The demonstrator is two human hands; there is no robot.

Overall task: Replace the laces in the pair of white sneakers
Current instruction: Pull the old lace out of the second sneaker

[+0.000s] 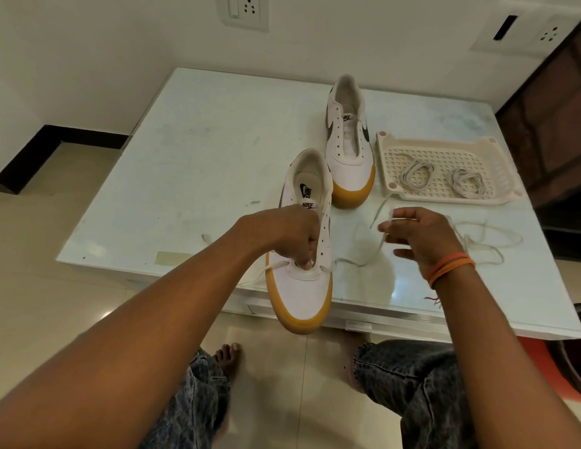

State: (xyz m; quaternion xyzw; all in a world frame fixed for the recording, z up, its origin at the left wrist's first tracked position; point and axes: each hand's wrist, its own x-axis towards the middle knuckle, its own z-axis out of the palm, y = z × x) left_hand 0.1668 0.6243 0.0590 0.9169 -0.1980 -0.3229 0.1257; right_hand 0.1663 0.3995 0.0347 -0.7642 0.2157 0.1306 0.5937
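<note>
The near white gum-soled sneaker [302, 254], overhanging the table edge and gripped by the left hand [294, 234], is laced only through the lowest eyelets, the white lace [376, 246] being pinched by the right hand [419, 236], while the far white sneaker [349, 140] is laceless.

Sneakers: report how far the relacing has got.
Done: the far sneaker is stripped of its lace, and a loose lace lies on the table. In hand: the left hand grips the near sneaker, whose lace sits only in the lowest eyelets; the right hand pinches that lace. Left: both sneakers; two bundled laces wait in the tray.
</note>
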